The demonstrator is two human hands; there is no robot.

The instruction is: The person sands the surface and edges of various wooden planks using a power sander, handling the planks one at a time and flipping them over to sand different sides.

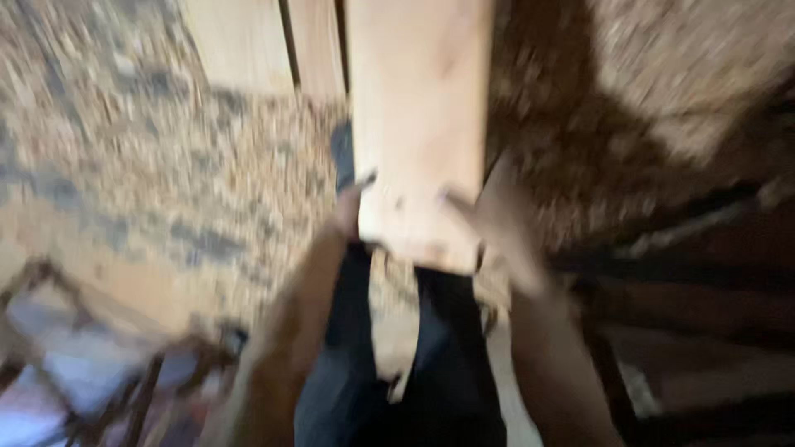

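A pale wooden board (418, 124) runs from the centre of the view up toward twelve o'clock, its near end sitting just above the middle of the picture. The left hand (346, 211) is pressed against the board's near corner at about nine o'clock of that end, and the right hand (497, 228) meets the opposite corner at about three o'clock, so the plank's end lies between the two hands. The picture is heavily smeared by motion: both hands seem wrapped on the board's edges, but how the fingers curl cannot be told for certain. Dark trousers (397, 364) hang below at six o'clock. More pale boards (248, 41) lie at eleven o'clock on ground strewn with wood shavings (149, 165).
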